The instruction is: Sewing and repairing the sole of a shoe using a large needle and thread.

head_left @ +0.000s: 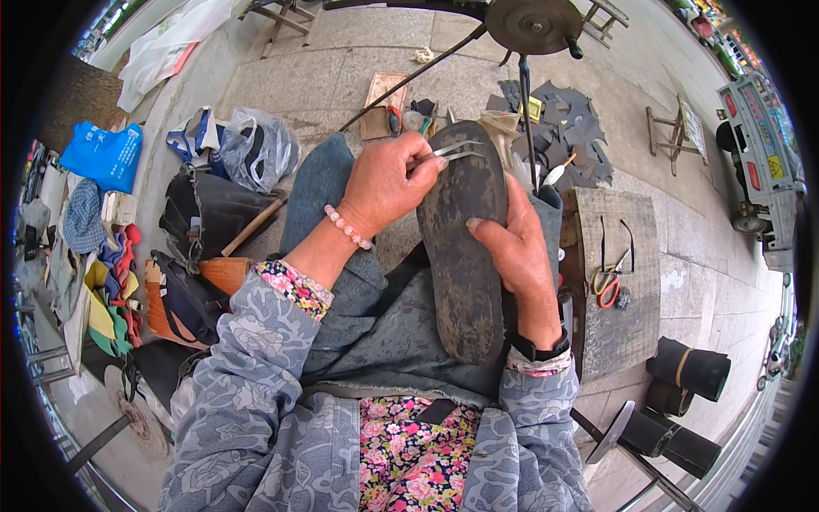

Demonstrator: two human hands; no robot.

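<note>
A shoe [462, 264] lies across my lap with its dark, scuffed sole facing up. My right hand [519, 243] is wrapped round its right edge, the thumb pressed on the sole and the fingers out of sight beneath. Pinched in my left hand [386, 183] are slim metal tweezers [459, 154]. Their two prongs reach over the toe end of the sole, apart from each other; whether they touch it, I cannot tell. A grey-blue cloth [358, 328] covers my lap under the shoe.
At right, glasses and orange-handled scissors [606, 288] lie on a wooden board [621, 358]. Black rolls [689, 367] sit beyond it. Dark scraps [567, 119] spread ahead beneath a machine with a round wheel [531, 24]. A wooden handle [252, 225] and bags [101, 155] lie left.
</note>
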